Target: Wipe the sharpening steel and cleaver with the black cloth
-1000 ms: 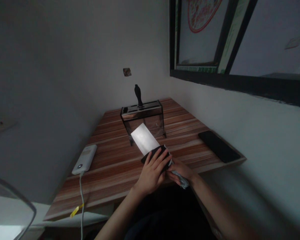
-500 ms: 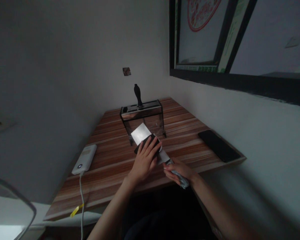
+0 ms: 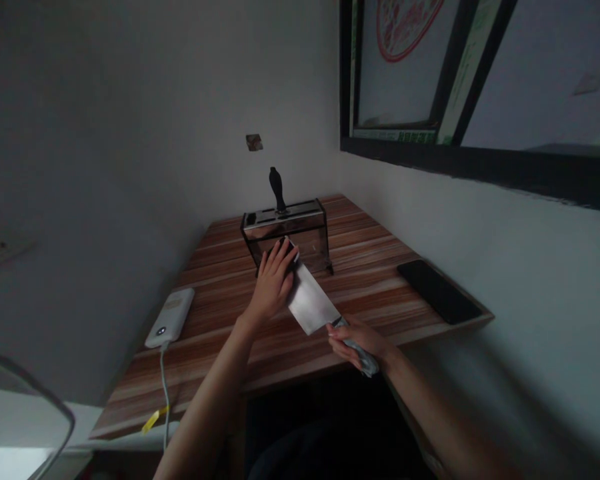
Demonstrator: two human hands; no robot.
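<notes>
My right hand (image 3: 354, 340) is wrapped around the handle of a cleaver (image 3: 313, 300). Its handle looks covered in a crumpled pale wrap, and the wide shiny blade points up and left over the table. Near the blade's far end, my left hand (image 3: 275, 273) presses a black cloth or pad (image 3: 291, 252) against the metal, fingers over it; the far tip of the blade is hidden beneath. Just behind stands a knife holder (image 3: 290, 220) with a dark frame and see-through front, and one black knife handle (image 3: 277, 189) rises from its top.
A wood-patterned table (image 3: 220, 313) carries a white power bank (image 3: 171, 319) with a cable (image 3: 164, 387) at left. At the right edge lies a black phone (image 3: 439, 291), beside the wall. A large dark-framed mirror or window (image 3: 460, 150) is on the right wall.
My left hand has slid the black cloth up and left along the blade to its far end, baring the part near the handle. My right hand has stayed in place.
</notes>
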